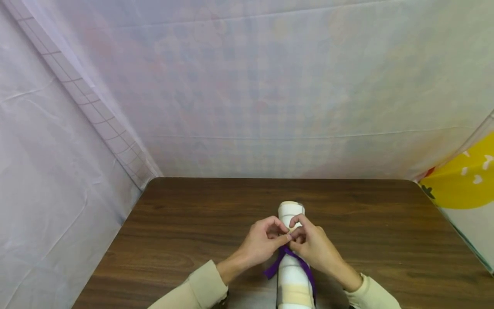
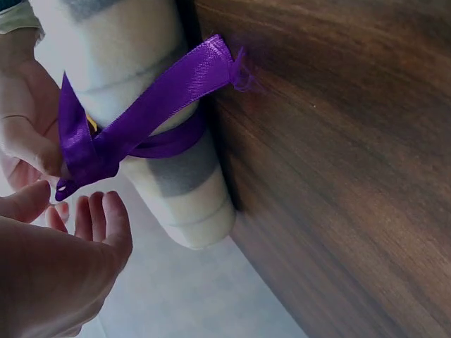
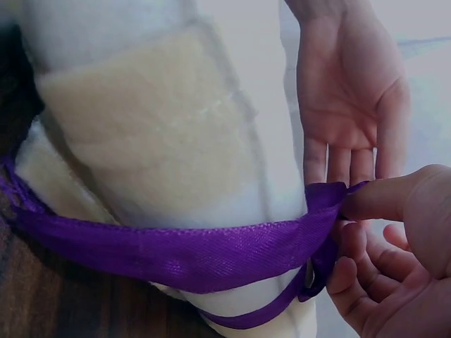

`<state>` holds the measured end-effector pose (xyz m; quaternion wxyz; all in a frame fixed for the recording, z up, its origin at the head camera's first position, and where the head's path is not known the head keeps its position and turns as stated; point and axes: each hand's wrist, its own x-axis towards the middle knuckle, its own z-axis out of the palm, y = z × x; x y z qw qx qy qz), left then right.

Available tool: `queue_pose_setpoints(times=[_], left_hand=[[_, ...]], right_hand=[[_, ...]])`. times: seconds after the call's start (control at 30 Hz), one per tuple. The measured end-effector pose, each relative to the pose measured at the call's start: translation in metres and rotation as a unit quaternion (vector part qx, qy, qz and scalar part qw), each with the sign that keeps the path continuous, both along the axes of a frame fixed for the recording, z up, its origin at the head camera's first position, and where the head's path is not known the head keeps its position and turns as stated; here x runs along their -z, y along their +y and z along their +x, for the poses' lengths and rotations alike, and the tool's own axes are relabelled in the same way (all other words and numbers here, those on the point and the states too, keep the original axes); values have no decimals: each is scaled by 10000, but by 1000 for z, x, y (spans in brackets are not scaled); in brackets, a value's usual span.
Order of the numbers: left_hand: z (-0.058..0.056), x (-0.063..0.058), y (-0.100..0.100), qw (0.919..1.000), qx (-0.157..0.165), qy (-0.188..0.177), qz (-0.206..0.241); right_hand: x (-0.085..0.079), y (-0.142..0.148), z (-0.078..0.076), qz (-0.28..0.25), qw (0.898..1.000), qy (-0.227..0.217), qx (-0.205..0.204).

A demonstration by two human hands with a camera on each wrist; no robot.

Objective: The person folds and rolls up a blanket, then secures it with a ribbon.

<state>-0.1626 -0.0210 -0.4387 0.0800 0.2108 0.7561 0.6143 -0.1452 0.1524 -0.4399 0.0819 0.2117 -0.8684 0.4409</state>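
A pale rolled-up blanket (image 1: 295, 274), with white, cream and grey patches, lies lengthwise on the brown table (image 1: 185, 223). Around it runs a purple satin ribbon (image 3: 176, 257), crossed on top, with one frayed tail hanging over the side. My right hand (image 1: 314, 246) pinches a gathered bit of the ribbon between thumb and fingers. Close against it is my left hand (image 1: 262, 240), its thumb tip beside the ribbon's folded end (image 2: 67, 189). The left fingers look loosely extended around that end in the left wrist view; whether they touch it is hard to tell.
A whitish patterned curtain (image 1: 251, 98) hangs behind the table, and another white sheet (image 1: 58, 171) hangs along the left side. Yellow printed cloth (image 1: 463, 180) borders the right edge of the table.
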Motion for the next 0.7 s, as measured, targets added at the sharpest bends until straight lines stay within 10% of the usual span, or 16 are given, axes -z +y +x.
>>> queue_pose_setpoints(times=[0.7], left_hand=[[-7,7,-5,9983,291,410,-297]], right_hand=[[0,-1,9,-10,9993,369,113]])
